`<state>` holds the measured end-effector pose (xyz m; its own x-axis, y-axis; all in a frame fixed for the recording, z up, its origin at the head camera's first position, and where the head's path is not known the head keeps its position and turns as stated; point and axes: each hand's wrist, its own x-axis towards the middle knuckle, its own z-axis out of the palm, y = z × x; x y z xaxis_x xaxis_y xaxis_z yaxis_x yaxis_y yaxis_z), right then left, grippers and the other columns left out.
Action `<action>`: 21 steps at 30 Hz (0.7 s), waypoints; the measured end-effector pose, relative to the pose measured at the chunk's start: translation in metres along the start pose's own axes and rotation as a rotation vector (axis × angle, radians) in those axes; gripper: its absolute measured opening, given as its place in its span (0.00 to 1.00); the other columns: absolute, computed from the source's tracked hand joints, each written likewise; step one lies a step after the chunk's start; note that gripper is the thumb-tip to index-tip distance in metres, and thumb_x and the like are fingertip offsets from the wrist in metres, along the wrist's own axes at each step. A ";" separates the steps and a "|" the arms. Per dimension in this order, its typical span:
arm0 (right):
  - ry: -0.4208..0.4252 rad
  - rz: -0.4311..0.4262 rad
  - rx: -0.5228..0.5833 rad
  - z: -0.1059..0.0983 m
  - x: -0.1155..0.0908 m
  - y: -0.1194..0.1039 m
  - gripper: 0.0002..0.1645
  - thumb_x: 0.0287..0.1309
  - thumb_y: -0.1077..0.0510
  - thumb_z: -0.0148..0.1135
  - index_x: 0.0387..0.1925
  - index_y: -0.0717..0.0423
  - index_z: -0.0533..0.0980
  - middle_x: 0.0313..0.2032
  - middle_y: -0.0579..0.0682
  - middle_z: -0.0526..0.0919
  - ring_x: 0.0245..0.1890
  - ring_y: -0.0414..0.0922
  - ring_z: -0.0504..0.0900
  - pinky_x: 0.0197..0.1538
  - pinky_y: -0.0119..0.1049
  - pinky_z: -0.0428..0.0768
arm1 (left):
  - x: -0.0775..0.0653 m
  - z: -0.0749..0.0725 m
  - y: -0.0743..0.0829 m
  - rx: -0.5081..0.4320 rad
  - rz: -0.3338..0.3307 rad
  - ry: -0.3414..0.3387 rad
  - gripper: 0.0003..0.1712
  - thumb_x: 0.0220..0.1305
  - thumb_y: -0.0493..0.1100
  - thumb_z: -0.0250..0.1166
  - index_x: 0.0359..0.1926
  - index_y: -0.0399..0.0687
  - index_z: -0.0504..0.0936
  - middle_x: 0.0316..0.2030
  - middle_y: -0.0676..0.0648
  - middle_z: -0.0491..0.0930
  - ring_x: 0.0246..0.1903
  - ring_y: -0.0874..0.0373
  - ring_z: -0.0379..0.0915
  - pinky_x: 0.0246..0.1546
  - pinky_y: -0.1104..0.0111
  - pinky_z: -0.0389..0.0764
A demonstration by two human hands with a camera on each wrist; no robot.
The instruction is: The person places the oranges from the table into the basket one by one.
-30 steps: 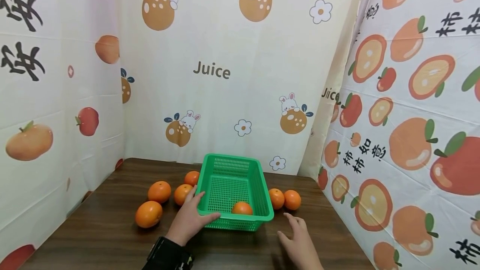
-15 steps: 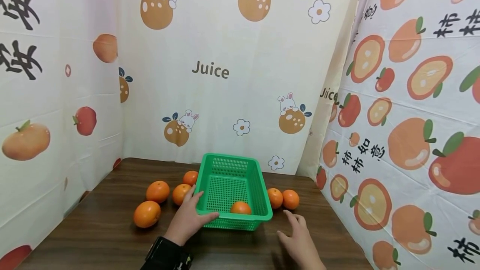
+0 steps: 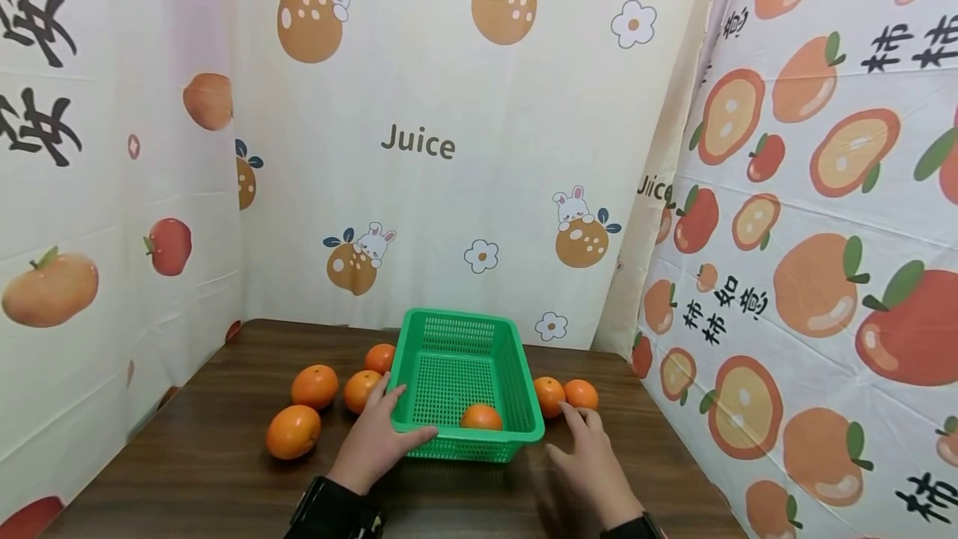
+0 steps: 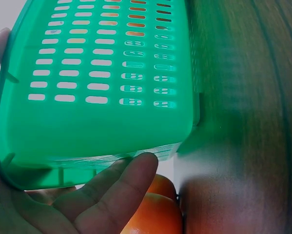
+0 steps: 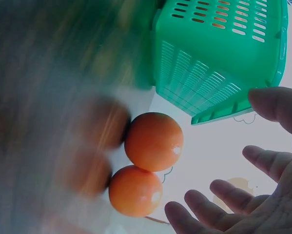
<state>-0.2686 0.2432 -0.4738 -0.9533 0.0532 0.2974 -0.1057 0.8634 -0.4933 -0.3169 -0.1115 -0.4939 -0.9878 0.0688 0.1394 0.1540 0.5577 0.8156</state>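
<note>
A green plastic basket [image 3: 455, 373] with slotted walls stands on the table, and one orange [image 3: 481, 417] lies inside at its near side. My left hand [image 3: 380, 437] holds the basket's near left corner, thumb over the front rim. In the left wrist view, its fingers [image 4: 131, 187] press along the outer side wall. Right of the basket, two oranges sit side by side, a nearer orange [image 3: 550, 397] and a farther orange [image 3: 580, 394]. My right hand [image 3: 591, 460] hovers just in front of them, fingers spread, as the right wrist view shows, with nothing held.
Left of the basket, several oranges rest on the dark wooden table [image 3: 217, 456]: a front orange [image 3: 293, 432], one behind it [image 3: 314, 387], and two by the basket wall, a near orange [image 3: 362, 391] and a far orange [image 3: 380, 358]. Printed curtains [image 3: 427, 215] enclose the back and sides.
My right hand has moved forward and slightly left, its fingertips now close to the two oranges on the right. My left hand, the basket and the oranges stay in place.
</note>
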 end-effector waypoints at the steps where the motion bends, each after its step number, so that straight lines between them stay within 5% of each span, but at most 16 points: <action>1: -0.005 0.005 -0.006 0.000 0.002 -0.001 0.42 0.59 0.53 0.77 0.73 0.55 0.73 0.64 0.65 0.73 0.59 0.66 0.79 0.60 0.64 0.81 | 0.000 0.000 0.000 0.001 0.000 0.000 0.67 0.50 0.80 0.75 0.79 0.42 0.69 0.84 0.35 0.49 0.79 0.31 0.57 0.69 0.33 0.71; 21: -0.041 -0.027 -0.113 0.007 0.029 -0.002 0.43 0.58 0.53 0.75 0.75 0.53 0.72 0.70 0.70 0.68 0.62 0.74 0.74 0.60 0.70 0.80 | -0.006 -0.002 0.001 -0.030 -0.006 -0.007 0.65 0.50 0.79 0.75 0.79 0.44 0.69 0.85 0.36 0.49 0.79 0.31 0.57 0.68 0.34 0.72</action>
<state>-0.2979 0.2400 -0.4701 -0.9616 0.0101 0.2743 -0.1015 0.9155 -0.3892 -0.3111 -0.1125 -0.4929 -0.9888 0.0714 0.1310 0.1488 0.5326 0.8331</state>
